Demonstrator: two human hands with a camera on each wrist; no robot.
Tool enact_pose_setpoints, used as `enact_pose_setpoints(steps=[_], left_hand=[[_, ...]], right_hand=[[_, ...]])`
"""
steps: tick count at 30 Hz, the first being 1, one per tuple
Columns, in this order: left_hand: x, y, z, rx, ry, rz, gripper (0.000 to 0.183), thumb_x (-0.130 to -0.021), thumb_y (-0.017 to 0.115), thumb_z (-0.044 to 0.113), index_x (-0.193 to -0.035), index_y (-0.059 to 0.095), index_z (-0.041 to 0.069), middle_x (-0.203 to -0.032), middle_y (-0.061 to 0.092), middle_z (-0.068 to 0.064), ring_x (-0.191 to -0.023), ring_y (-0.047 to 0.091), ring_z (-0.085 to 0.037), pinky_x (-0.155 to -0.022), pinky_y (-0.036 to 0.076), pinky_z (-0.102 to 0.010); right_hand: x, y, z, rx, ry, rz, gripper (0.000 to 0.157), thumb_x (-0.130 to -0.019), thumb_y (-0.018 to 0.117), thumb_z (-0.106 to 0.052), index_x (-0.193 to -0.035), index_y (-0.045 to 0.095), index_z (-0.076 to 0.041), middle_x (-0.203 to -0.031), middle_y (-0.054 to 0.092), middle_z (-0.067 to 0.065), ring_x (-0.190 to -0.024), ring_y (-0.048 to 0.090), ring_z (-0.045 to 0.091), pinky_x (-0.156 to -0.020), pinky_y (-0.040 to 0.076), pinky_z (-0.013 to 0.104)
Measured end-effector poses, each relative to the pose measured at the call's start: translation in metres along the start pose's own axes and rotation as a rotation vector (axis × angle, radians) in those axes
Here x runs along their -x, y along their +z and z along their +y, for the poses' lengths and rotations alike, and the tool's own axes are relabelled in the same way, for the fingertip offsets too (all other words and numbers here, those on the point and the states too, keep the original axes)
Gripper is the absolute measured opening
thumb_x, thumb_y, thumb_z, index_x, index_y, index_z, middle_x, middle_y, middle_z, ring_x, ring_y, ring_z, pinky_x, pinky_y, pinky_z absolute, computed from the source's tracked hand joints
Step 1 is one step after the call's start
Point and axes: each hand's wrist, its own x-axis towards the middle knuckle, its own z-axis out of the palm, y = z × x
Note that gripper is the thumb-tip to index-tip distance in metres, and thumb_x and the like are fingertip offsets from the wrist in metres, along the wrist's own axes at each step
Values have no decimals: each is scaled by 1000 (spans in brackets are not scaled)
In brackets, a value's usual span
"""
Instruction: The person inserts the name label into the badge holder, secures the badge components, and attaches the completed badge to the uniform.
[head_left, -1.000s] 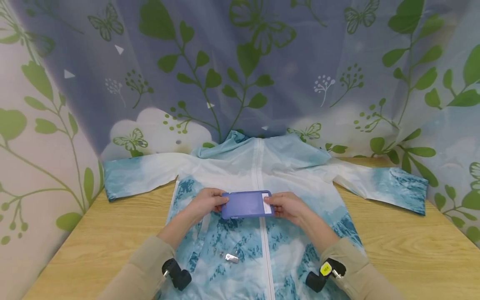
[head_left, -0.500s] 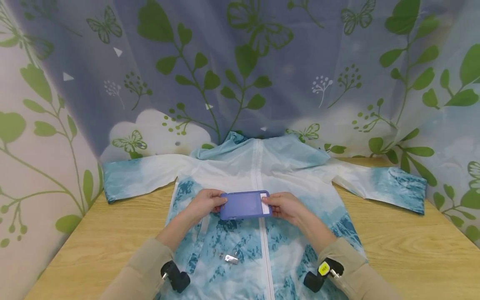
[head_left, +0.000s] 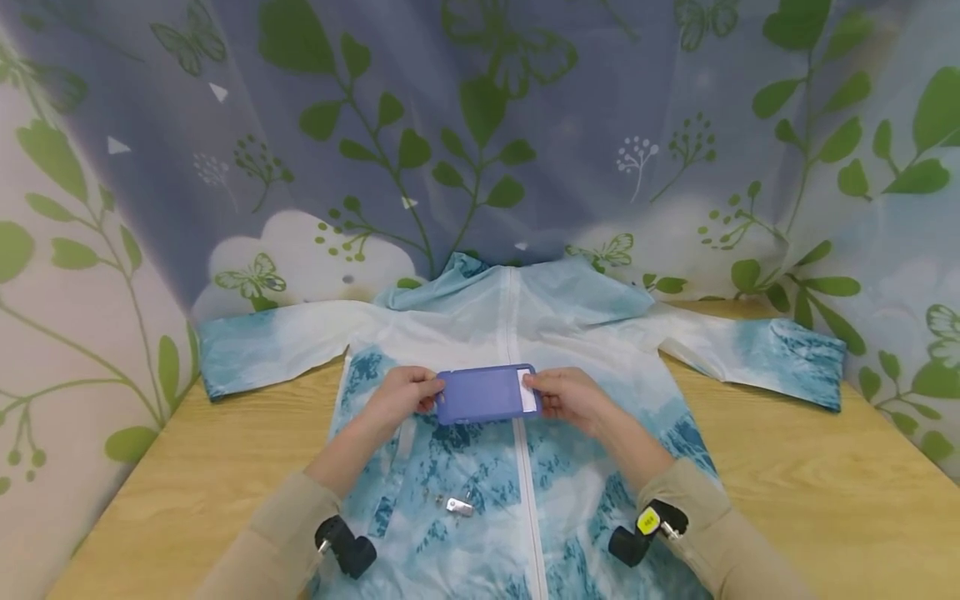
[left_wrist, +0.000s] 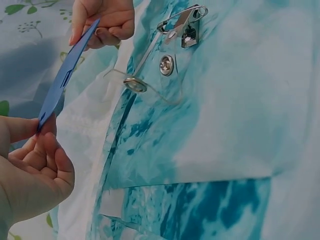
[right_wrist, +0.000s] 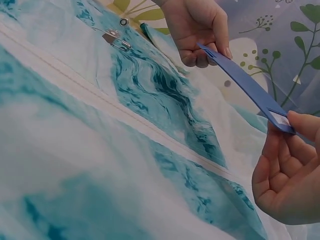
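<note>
A blue-violet badge holder point(head_left: 480, 395) lies lengthwise between my two hands above the jacket. It has a white strip at its right end. My left hand point(head_left: 401, 393) pinches the left end between thumb and fingers, and my right hand point(head_left: 573, 398) pinches the right end at the white strip. Seen edge-on in the right wrist view, the holder point(right_wrist: 250, 87) is thin and flat. A metal badge clip point(left_wrist: 190, 30) with a safety pin rests on the jacket below the hands, joined to a clear strap with snap buttons point(left_wrist: 167, 65).
Spread under everything is a blue and white jacket point(head_left: 585, 500) with a central zip point(head_left: 527, 492) and both sleeves stretched sideways. The wooden table point(head_left: 802, 467) shows on both sides. A patterned curtain point(head_left: 570, 167) of leaves and butterflies closes off the back and sides.
The whole scene sits slightly higher in the head view, as the camera has shifted a little. Both hands keep the same pinch on the badge holder, and the clip stays put on the jacket.
</note>
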Motion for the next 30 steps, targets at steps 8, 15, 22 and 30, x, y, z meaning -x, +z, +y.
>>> enact_pose_setpoints(steps=[8, 15, 22, 30], left_hand=[[1, -4, 5, -14, 21, -3, 23, -94, 55, 14, -74, 58, 1, -68, 51, -6, -65, 45, -20, -66, 40, -37], [2, -3, 5, 27, -4, 26, 20, -93, 56, 12, -77, 58, 0, -68, 52, -5, -63, 43, -18, -65, 39, -36], [2, -4, 7, 57, -25, 62, 15, -92, 56, 10, -94, 60, -4, -73, 57, -6, -66, 48, -19, -67, 43, -37], [4, -3, 6, -15, -36, 91, 14, -91, 56, 10, -97, 60, -3, -80, 60, -9, -76, 55, -26, -73, 46, -40]], right_hand=[[3, -6, -3, 41, -8, 8, 26, -92, 59, -19, -103, 64, 3, -76, 62, 2, -71, 57, 15, -70, 47, 32], [5, -9, -4, 45, -20, 0, 25, -92, 58, -17, -105, 64, 4, -76, 62, 1, -74, 57, 18, -70, 47, 31], [4, -8, -4, 60, -34, -9, 25, -92, 58, -17, -105, 64, 4, -77, 63, 1, -73, 57, 17, -71, 47, 31], [5, -7, -6, 55, -32, -8, 24, -92, 58, -14, -104, 63, 6, -75, 62, 1, -70, 56, 15, -71, 47, 31]])
